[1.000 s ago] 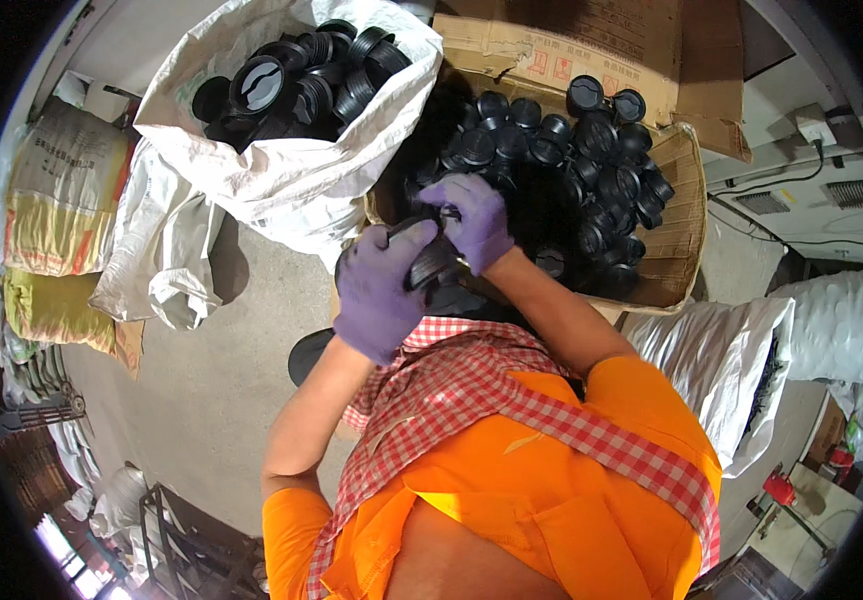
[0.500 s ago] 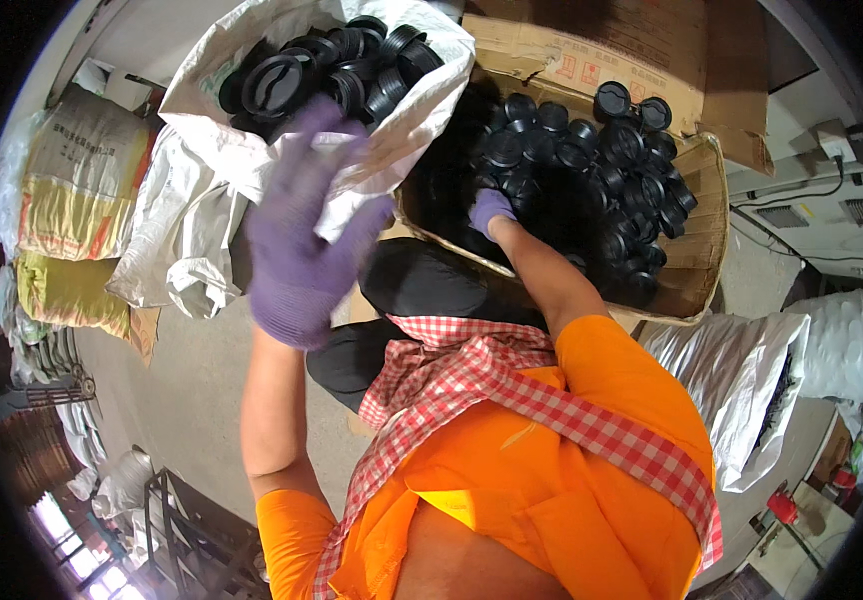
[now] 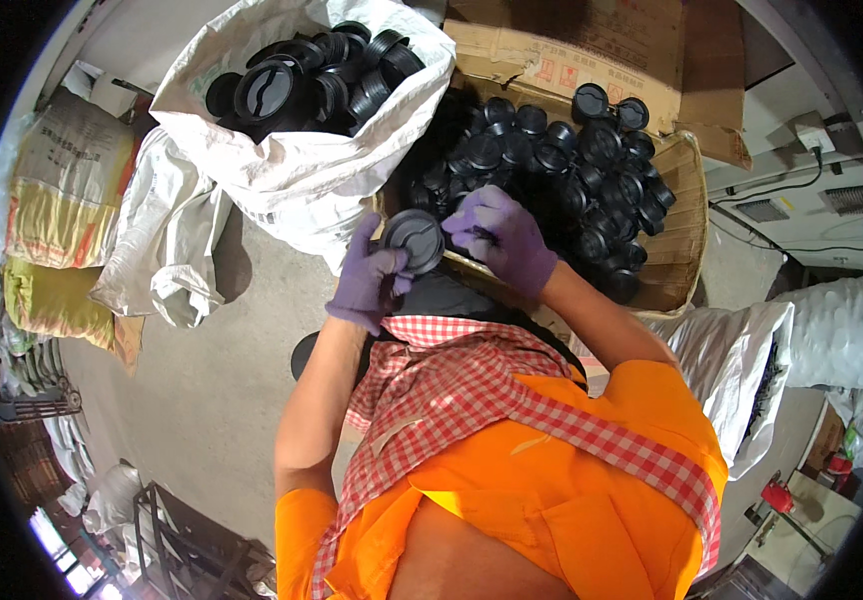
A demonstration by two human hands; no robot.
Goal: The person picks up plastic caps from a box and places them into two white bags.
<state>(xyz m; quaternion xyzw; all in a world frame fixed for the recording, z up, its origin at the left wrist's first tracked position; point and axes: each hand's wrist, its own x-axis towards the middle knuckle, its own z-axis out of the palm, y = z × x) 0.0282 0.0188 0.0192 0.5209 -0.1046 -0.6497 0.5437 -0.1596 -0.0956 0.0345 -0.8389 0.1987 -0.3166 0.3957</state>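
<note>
My left hand [image 3: 370, 275], in a purple glove, is closed on a round black plastic lid [image 3: 413, 240], held face up above my lap. Just to its right, my gloved right hand [image 3: 497, 238] has its fingers curled together around a small dark piece, too hidden to name. Behind them a cardboard box [image 3: 685, 235] holds several stacked heaps of black lids [image 3: 600, 150]. An open white woven sack [image 3: 302, 180] with more black lids stands at the back left, beside the box.
At left are stacked filled sacks [image 3: 57, 180] and a folded white sack [image 3: 157, 220] on the concrete floor [image 3: 192, 390]. At right lie white sacks [image 3: 752, 370], with a wired machine panel [image 3: 802, 210] behind. A metal frame [image 3: 172, 530] stands at lower left.
Half a second ago my left hand was raised toward the white sack; it is now lower, gripping a lid. My right hand has come out of the box, up beside it.
</note>
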